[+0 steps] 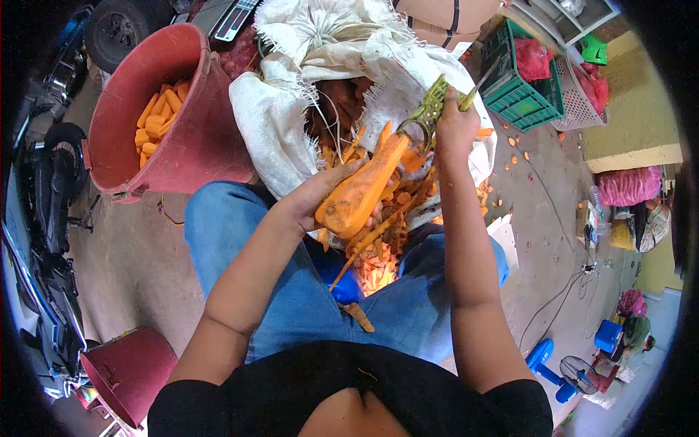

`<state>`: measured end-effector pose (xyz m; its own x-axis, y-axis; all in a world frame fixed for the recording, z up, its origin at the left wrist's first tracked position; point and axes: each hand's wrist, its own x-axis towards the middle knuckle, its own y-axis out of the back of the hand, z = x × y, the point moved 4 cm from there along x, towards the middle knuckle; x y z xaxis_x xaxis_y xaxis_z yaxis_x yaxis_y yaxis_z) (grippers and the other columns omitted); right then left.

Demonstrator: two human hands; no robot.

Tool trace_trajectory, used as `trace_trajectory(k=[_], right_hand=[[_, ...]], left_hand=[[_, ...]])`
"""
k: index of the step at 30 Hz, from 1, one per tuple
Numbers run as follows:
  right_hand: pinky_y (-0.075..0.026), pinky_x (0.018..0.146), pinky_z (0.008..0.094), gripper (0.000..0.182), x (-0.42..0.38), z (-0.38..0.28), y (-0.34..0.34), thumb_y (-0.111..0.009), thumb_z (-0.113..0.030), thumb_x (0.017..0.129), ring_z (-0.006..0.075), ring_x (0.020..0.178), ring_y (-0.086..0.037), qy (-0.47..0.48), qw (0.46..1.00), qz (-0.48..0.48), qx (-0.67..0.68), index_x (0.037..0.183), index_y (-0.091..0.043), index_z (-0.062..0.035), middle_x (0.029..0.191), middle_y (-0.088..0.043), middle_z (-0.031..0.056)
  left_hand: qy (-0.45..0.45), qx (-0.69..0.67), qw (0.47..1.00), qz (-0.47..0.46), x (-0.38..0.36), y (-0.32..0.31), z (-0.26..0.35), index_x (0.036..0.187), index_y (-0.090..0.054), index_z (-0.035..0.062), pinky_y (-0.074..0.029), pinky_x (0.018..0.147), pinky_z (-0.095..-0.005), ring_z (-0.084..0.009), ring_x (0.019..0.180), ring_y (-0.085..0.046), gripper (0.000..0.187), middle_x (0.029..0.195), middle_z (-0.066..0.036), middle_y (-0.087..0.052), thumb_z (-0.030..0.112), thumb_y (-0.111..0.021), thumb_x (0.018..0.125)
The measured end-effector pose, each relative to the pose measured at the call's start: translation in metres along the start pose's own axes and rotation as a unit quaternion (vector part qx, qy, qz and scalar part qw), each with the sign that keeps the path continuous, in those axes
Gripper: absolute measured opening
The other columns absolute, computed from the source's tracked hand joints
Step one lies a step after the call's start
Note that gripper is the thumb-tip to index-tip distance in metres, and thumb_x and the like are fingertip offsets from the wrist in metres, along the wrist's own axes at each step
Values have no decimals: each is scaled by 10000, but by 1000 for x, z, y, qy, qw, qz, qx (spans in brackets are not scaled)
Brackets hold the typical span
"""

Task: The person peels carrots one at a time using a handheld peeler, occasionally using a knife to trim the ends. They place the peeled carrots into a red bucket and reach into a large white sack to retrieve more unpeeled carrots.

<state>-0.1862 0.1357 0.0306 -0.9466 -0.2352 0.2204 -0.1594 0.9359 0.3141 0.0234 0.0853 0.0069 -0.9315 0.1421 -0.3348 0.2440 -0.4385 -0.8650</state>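
My left hand point(314, 191) is wrapped round the thick end of a large carrot point(362, 188), which points up and away from me. Much of its surface is bare bright orange, with brownish skin left in patches. In my closed right hand point(457, 127) is a yellow-green peeler point(432, 102) with a perforated body, close to the carrot's far tip. Under both hands, carrot peelings point(378, 271) hang in strips and lie piled between my knees. A white woven sack point(263, 135) stands open just beyond, its dark inside partly hidden.
At left a big red tub point(211, 120) holds several peeled carrots point(156, 120). A smaller dark red bucket point(131, 371) stands lower left, near a motorbike point(54, 189). At upper right are a green crate point(520, 91) and a white basket point(575, 95). Cables point(557, 298) cross the floor at right.
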Motion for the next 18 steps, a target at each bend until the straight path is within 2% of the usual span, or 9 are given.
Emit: trace_trajectory(k=[3, 4, 6, 8, 10, 12, 14, 16, 18], right_hand=[[-394, 512, 330, 263, 24, 13, 25, -513, -220, 782, 212, 516, -502, -11, 992, 114, -48, 712, -534, 34, 603, -540, 136], [-390, 482, 302, 251, 32, 24, 31, -515, -192, 785, 161, 501, -494, -116, 979, 115, 123, 676, -522, 34, 597, -540, 95], [-376, 470, 280, 238, 38, 19, 46, -512, -176, 791, 111, 501, -467, -137, 970, 126, 157, 684, -522, 37, 586, -517, 49], [-387, 462, 266, 243, 39, 16, 45, -514, -176, 790, 112, 495, -482, -102, 971, 120, 179, 687, -528, 44, 599, -528, 54], [-398, 455, 253, 248, 39, 15, 42, -516, -176, 790, 112, 490, -496, -70, 970, 115, 203, 691, -534, 51, 613, -538, 59], [-391, 452, 243, 221, 34, 12, 34, -515, -168, 794, 99, 491, -484, -30, 979, 75, 186, 733, -528, 43, 621, -528, 47], [-374, 440, 231, 205, 27, 14, 22, -517, -179, 794, 87, 495, -465, -73, 989, 50, 116, 761, -523, 23, 638, -518, 34], [-376, 453, 229, 212, -2, -7, 4, -509, -198, 800, 85, 507, -459, -135, 985, -32, 106, 792, -534, 12, 644, -517, 28], [-391, 525, 307, 318, -33, -29, -16, -532, -296, 770, 155, 542, -475, -64, 990, -87, 89, 717, -530, 17, 584, -522, 75]], left_hand=[[30, 15, 997, -73, -10, -11, -2, 1133, -352, -18, -477, 581, -333, -219, 675, -541, 476, 886, -144, -518, 362, -343, 845], [30, 12, 998, -58, -17, -18, -2, 1138, -349, -13, -481, 579, -336, -228, 663, -546, 476, 888, -147, -521, 362, -344, 844], [29, 6, 999, -43, -19, -17, -2, 1143, -346, -9, -485, 576, -338, -236, 651, -550, 476, 891, -149, -523, 362, -346, 844], [12, -96, 995, 6, -10, -4, 1, 1147, -353, 2, -493, 571, -340, -254, 652, -556, 460, 917, -157, -523, 349, -350, 845], [-11, -61, 997, 37, -11, 1, 5, 1140, -364, 6, -495, 581, -349, -259, 683, -559, 445, 923, -156, -526, 339, -351, 846], [-29, -25, 997, 71, -11, 3, 8, 1134, -375, 11, -497, 591, -358, -264, 714, -562, 430, 929, -155, -529, 330, -351, 847], [-38, -75, 986, 146, -8, 6, 8, 1110, -404, 19, -497, 603, -385, -264, 765, -565, 421, 949, -146, -534, 341, -362, 842], [-39, -64, 992, 100, 1, 18, 7, 1097, -416, 23, -496, 609, -398, -257, 780, -567, 423, 957, -142, -537, 352, -372, 835], [-35, -51, 996, 56, 9, 25, 8, 1084, -428, 28, -496, 615, -410, -251, 794, -569, 425, 966, -137, -539, 364, -382, 829]])
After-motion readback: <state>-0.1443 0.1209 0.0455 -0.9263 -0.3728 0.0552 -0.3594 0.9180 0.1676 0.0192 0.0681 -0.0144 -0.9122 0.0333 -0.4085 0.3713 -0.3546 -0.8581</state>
